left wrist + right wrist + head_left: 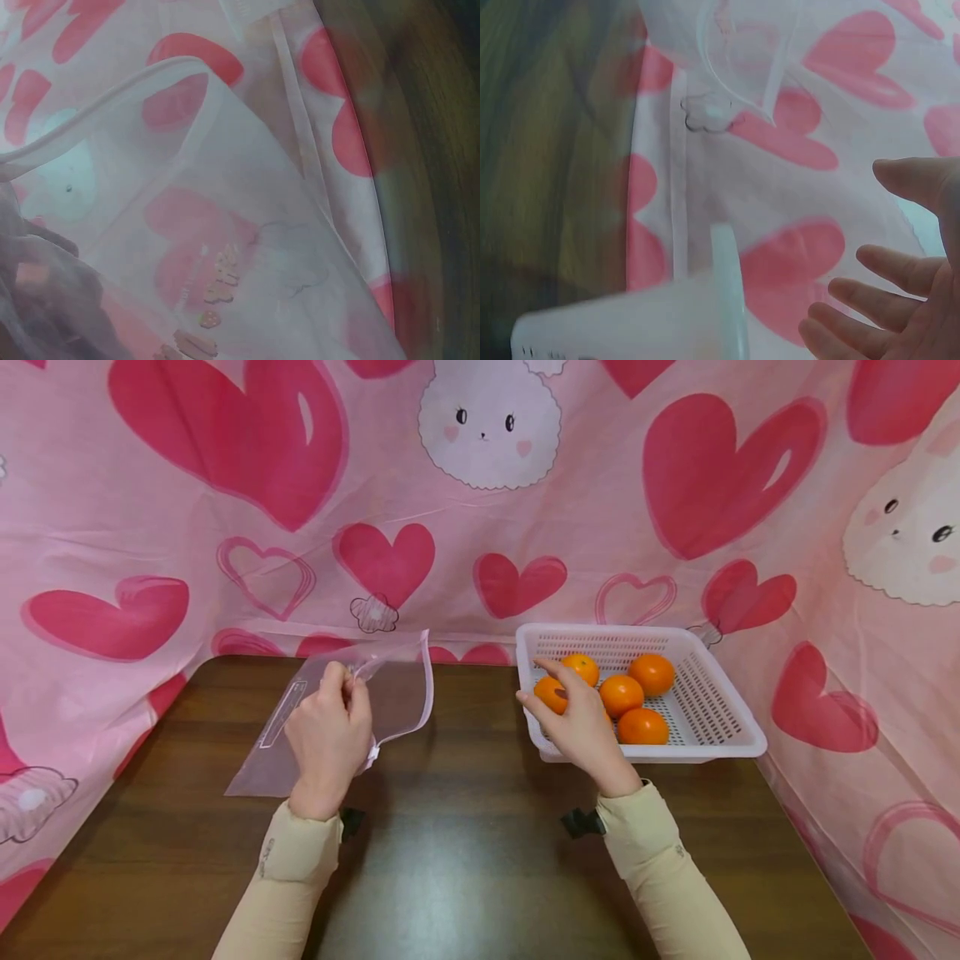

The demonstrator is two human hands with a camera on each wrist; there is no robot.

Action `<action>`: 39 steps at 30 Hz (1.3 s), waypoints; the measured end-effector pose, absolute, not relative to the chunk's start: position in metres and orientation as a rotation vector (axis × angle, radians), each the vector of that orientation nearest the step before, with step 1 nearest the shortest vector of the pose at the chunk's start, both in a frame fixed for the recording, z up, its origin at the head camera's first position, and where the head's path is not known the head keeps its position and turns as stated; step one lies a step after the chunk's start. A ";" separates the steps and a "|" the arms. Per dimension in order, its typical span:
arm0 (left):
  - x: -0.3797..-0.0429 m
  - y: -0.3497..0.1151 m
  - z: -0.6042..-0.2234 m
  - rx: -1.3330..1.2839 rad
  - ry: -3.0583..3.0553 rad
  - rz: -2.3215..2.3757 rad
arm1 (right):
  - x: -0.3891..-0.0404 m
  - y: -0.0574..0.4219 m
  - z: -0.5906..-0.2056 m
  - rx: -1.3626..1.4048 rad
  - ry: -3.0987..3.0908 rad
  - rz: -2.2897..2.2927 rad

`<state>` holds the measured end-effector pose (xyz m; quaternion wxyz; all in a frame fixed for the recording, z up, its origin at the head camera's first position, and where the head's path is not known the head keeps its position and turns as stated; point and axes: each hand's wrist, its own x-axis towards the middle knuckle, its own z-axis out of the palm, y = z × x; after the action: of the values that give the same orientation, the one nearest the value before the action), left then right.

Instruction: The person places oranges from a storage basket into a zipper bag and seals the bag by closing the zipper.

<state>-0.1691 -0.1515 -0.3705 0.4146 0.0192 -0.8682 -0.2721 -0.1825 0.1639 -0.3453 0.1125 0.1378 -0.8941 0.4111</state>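
Observation:
My left hand (pixel 328 727) grips a clear zip bag (pixel 397 689) by its upper part, fingers curled round the film. The bag's mouth gapes toward the right, and a white slider (pixel 373 753) sits on its zip edge. In the left wrist view the bag film (pixel 247 195) fills much of the frame and shows small printed marks. Over the left side of a white plastic basket (pixel 723 750), my right hand (pixel 581 722) hovers with fingers spread and nothing in them. Several oranges (pixel 642 727) lie in the basket, one partly hidden behind that hand.
The dark wooden table (pixel 450 860) runs under both forearms. A pink cloth (pixel 585 527) with hearts and white animal faces hangs behind the table and along its sides. The basket stands near the table's back right.

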 end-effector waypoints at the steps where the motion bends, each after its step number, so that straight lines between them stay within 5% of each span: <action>1: -0.169 -0.152 -0.371 0.045 -2.184 -0.681 | -0.183 0.167 -0.344 0.387 -2.632 1.201; 39: -0.172 -0.148 -0.372 -0.071 -2.227 -0.667 | -0.200 0.224 -0.350 0.169 -2.860 0.974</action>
<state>-0.1721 -0.1482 -0.3723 0.3967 -0.0281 -0.8789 -0.2633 -0.1999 0.2244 -0.3502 0.0577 0.0557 -0.9436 0.3213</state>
